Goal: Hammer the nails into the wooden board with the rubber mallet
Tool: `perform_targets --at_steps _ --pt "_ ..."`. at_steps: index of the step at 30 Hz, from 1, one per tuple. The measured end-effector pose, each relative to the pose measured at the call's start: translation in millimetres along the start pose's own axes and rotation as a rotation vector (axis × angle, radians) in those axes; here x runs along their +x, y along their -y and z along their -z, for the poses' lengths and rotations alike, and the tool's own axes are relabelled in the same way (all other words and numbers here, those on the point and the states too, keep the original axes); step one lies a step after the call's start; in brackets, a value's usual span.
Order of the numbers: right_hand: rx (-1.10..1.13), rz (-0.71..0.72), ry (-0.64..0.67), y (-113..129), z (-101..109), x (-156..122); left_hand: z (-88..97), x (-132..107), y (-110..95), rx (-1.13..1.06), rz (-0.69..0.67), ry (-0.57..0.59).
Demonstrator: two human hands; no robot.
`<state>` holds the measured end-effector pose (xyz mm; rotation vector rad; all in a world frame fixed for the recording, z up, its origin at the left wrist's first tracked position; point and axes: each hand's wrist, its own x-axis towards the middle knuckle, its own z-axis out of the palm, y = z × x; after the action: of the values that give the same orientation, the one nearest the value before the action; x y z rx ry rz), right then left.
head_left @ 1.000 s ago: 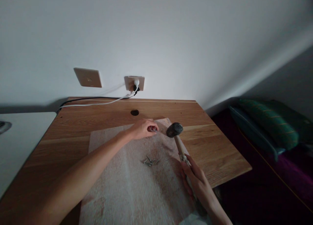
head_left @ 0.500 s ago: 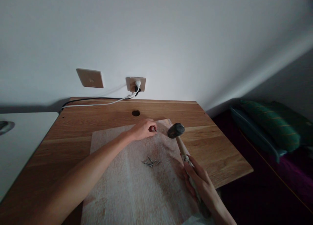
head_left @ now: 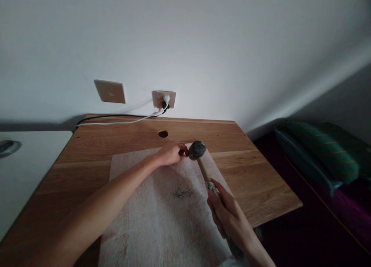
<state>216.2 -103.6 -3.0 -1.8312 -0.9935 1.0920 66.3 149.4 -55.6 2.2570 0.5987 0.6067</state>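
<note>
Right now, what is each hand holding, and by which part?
The right hand grips the hammer low on its wooden handle. The left hand pinches something small at the board's far edge beside the hammer head, probably a nail; too small to tell.

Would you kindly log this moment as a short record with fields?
left hand: fingers pinched at the far edge of the board, whatever they hold too small to tell
right hand: grips the hammer handle
hammer head: right beside the left fingertips
board: pale, lying on the desk
nails: loose pile on the board
wall: socket with plugs
</note>
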Motion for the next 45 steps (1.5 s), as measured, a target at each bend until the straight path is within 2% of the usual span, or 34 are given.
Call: perform_targets --at_steps 5,9,13,18,21,23,27,31,35,40,45 --pt "-0.103 0.01 -0.039 4.0 -6.7 -3.6 -0.4 0.5 2.3 -0.044 -0.032 -0.022" --pt "-0.181 0.015 -0.018 11.9 -11.5 -11.0 1.2 1.4 2.2 -0.08 -0.035 0.026" --pt "-0.154 0.015 -0.066 16.2 -15.8 -17.7 1.0 2.1 2.6 -0.078 -0.032 0.028" --pt "-0.122 -0.01 -0.03 14.1 -18.4 -15.4 0.5 0.7 2.0 -0.073 -0.028 -0.007" --pt "-0.089 0.016 -0.077 12.4 -17.2 -12.4 0.9 -0.8 1.5 -0.062 -0.066 -0.033" --pt "-0.098 0.03 -0.062 10.2 -14.9 -10.0 0.9 -1.1 2.1 -0.063 -0.08 -0.026" --pt "-0.094 0.016 -0.001 4.2 -10.8 -5.4 0.1 0.0 4.8 -0.101 -0.04 0.002" --pt "-0.032 0.023 -0.052 4.1 -9.3 -4.4 0.2 0.3 5.6 -0.074 -0.047 -0.018" --pt "-0.06 0.008 -0.019 5.0 -8.9 -4.3 0.7 -0.4 5.1 -0.063 -0.013 -0.009" --pt "-0.062 0.06 -0.065 -3.3 -9.5 -4.9 -0.3 -0.6 5.7 -0.063 -0.042 -0.031" --pt "-0.145 0.031 0.014 2.3 -4.7 -6.7 0.0 -0.6 6.0 -0.07 -0.047 -0.023"
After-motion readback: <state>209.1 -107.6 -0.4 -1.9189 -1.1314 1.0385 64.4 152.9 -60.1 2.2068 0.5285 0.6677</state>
